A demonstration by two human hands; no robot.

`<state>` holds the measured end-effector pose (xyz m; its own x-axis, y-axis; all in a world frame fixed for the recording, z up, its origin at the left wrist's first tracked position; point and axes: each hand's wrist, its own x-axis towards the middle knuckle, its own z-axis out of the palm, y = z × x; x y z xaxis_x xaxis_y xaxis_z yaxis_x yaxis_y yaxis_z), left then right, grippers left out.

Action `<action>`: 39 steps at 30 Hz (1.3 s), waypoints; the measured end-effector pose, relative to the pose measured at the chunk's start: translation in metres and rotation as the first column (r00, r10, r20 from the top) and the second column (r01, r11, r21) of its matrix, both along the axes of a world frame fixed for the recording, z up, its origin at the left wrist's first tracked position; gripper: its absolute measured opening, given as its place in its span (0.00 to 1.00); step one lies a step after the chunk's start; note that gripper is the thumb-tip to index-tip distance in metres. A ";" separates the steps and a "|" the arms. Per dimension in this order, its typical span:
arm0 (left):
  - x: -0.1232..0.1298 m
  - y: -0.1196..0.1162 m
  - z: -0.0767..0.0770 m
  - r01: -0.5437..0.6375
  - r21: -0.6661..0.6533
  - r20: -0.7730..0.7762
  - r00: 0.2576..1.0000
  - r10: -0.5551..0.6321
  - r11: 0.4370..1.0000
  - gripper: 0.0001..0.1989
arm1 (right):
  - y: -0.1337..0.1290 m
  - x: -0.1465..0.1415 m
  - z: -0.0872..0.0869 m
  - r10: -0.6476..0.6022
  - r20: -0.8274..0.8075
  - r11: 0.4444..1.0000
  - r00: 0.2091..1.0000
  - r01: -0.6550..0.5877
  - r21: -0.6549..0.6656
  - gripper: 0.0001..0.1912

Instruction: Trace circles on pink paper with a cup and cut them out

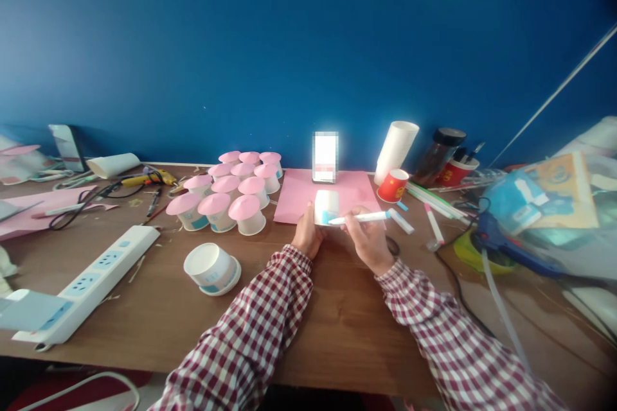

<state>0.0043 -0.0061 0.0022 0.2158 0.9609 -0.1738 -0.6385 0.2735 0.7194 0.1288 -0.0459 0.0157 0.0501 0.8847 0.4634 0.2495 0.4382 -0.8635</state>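
Observation:
My left hand is closed around the left side of a white paper cup, which is held upside down above the table. A light blue patch shows low on the cup's wall. In my right hand is a white marker pen with a blue end, gripped between thumb and fingers. Its tip points left and meets the blue patch, or is very near it. Beneath and behind the cup lies a pink sheet of paper.
Several upturned cups with pink cone tops stand at left, near a white cup. A power strip lies farther left. A phone leans at the wall. At right are a red cup, stacked cups and a blue glue gun.

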 end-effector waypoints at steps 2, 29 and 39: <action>-0.001 0.000 0.000 0.005 0.002 0.011 1.000 -0.005 1.000 0.23 | 0.000 0.000 -0.001 0.008 -0.020 1.000 1.000 -0.008 -0.014 0.11; -0.003 0.004 -0.007 0.018 -0.023 0.058 0.998 -0.017 1.000 0.24 | 0.005 -0.004 0.000 0.004 -0.213 0.980 0.977 -0.046 -0.195 0.13; -0.004 0.006 -0.007 -0.021 -0.083 0.068 0.997 0.027 0.996 0.24 | 0.008 -0.001 -0.001 -0.011 -0.265 0.978 0.964 -0.044 -0.203 0.14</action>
<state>0.0001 -0.0004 -0.0046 0.2073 0.9490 -0.2377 -0.6931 0.3139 0.6489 0.1280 -0.0380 0.0149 0.1303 0.9610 0.2440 -0.0042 0.2466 -0.9691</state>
